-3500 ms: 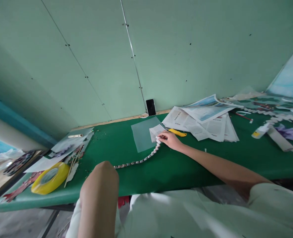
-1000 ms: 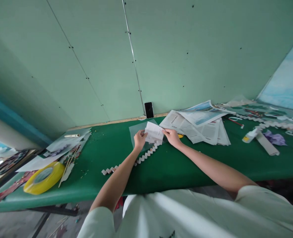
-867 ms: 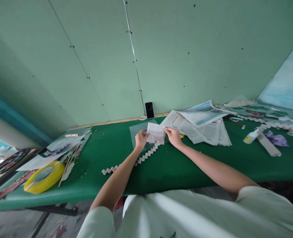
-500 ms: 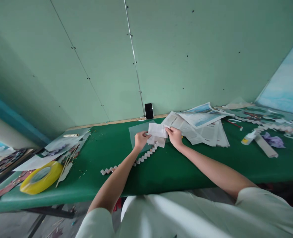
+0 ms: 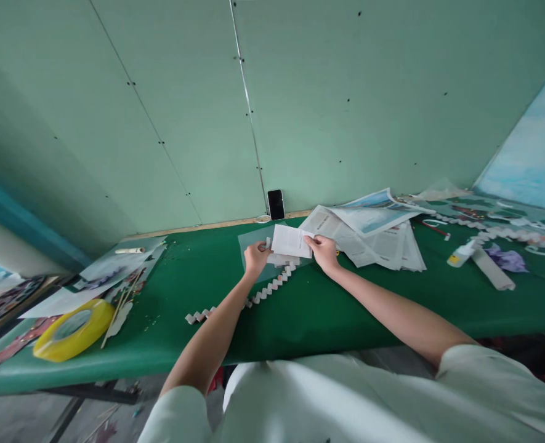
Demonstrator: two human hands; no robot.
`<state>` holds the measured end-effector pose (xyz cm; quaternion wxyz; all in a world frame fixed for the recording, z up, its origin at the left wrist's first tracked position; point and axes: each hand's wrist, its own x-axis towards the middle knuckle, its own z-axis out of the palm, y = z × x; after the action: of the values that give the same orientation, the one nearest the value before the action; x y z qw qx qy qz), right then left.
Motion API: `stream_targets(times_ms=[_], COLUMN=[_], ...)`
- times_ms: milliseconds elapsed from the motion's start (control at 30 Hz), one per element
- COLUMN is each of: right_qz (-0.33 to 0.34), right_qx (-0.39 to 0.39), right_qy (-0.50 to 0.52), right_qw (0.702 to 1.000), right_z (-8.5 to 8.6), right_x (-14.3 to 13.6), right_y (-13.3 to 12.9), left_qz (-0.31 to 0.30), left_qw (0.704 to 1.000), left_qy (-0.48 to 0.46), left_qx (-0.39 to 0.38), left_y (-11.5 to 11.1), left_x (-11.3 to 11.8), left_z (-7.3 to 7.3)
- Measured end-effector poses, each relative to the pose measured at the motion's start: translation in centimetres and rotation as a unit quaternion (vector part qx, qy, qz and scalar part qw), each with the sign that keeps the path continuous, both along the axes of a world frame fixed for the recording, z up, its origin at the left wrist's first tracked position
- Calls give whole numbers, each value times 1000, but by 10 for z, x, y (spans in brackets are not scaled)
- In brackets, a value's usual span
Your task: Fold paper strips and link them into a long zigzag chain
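My right hand (image 5: 324,252) is closed on the right edge of a small white sheet of paper (image 5: 291,240), thumb and fingers pinching it above the table. Just left of that sheet, my left hand (image 5: 256,258) has its fingers pinched together around a small white paper piece (image 5: 268,242). A zigzag strip of folded paper (image 5: 272,287) runs below the hands on the green table, partly covered by my left forearm. Behind the hands lies a translucent sheet (image 5: 250,239), and another small pale paper shows under the white sheet.
Newspaper sheets (image 5: 383,249) and a blue picture print (image 5: 374,216) lie to the right. Beyond are a glue bottle (image 5: 460,255) and purple cloth (image 5: 507,258). A phone (image 5: 276,205) leans on the wall. At left lies a roll of yellow tape (image 5: 50,344) near thin sticks (image 5: 122,307).
My left hand has come away slightly to the left of the white sheet, and a small paper piece now shows in its fingers. The sheet stays in my right hand.
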<state>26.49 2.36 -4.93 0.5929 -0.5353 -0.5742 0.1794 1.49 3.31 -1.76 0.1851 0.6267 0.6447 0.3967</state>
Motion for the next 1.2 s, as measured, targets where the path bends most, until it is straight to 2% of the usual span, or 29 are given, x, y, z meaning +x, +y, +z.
stream_targets(times_ms=[67,200,333,533,700,767,900,1000,1133,1200], right_qz=[11,29,34,68,48,39,30,44,78,93], right_qx=[0,3,-5,7,5,0,8,12,17,18], right_qy=[-3,-11,-2,11,38,66,114,111,77,55], right_qw=[1000,1000,999,998,998,997,993,993,994,994], right_z=[0,4,7,4,-3,-6,-9,-8,-2,2], right_x=[-2,-4,-6,-7,-2,0,3,3,-2,-5], right_y=[-2,-7,-10,-7,1,4,9,8,1,-4], left_qz=[-1,-56,-80,-30,64,82,69,51,55,29], left_qw=[1000,994,992,998,997,996,995,994,995,996], left_qy=[-2,15,47,27,15,33,78,94,71,43], left_qx=[28,93,85,51,41,34,-7,-31,39,66], left_y=[-1,-5,-5,-2,2,5,8,8,1,-6], left_x=[1,8,12,7,-7,-12,-17,-13,-1,6], left_z=[1,2,-1,-3,0,0,-1,-2,-1,3])
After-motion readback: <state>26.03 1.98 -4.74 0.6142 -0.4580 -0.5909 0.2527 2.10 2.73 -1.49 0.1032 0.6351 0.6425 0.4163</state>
